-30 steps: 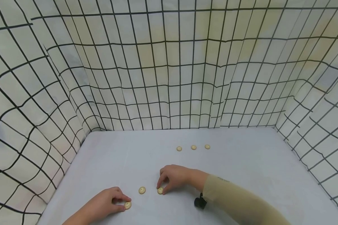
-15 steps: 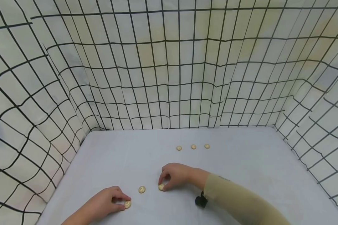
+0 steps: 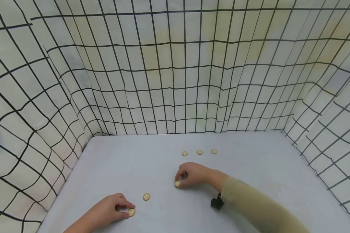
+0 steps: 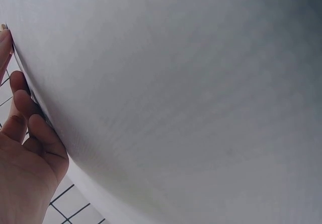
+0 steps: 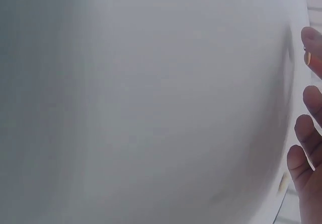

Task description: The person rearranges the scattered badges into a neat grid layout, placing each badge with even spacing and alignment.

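My left hand [image 3: 109,208] is at the lower left of the head view, its thumb and index finger pinching a round beige button [image 3: 131,212] at the table surface. At mid-table my right hand [image 3: 193,174] pinches a second beige button [image 3: 177,183] between thumb and fingertip. The right wrist view shows only a thin edge of that button [image 5: 308,58] at the fingertips, with the other fingers spread below. Between the two hands a loose button [image 3: 146,196] lies flat, nearer the left one. Most of the left button is hidden in the left wrist view.
Farther back, three buttons lie in a row: a left one [image 3: 185,153], a middle one [image 3: 200,152] and a right one [image 3: 214,151]. White cloth walls with a black grid [image 3: 178,74] enclose the white table [image 3: 250,155] at the back and sides.
My right hand has carried its button away from me and to the right, off the spot beside the loose button. The left hand has stayed in place, still pinching its button.
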### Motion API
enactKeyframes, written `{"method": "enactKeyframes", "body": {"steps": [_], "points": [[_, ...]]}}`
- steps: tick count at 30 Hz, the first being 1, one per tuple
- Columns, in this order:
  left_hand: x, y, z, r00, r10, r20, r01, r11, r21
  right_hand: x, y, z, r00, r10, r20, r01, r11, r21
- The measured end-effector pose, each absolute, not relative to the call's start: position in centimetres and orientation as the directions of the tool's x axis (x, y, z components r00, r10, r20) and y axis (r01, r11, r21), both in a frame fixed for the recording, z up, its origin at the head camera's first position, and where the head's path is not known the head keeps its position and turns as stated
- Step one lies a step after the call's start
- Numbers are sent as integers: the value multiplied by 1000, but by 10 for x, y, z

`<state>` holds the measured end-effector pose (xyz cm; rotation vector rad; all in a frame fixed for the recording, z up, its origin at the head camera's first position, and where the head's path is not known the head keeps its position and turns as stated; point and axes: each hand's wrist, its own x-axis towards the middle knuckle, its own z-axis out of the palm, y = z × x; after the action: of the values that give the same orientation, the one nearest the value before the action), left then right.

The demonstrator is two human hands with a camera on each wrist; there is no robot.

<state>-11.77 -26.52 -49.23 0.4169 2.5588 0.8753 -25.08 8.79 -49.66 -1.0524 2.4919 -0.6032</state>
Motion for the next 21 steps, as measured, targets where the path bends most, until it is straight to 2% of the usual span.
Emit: {"method": "enactKeyframes", "body": {"steps": [9, 21], "points": [[-119, -264, -493, -875, 389, -289, 132, 764, 631, -268, 143, -500, -763, -624, -171, -442, 695, -567], [-118, -264, -492, -876, 389, -285, 134, 764, 631, -286, 217, -507, -900, -411, -145, -265, 780, -568]]}}
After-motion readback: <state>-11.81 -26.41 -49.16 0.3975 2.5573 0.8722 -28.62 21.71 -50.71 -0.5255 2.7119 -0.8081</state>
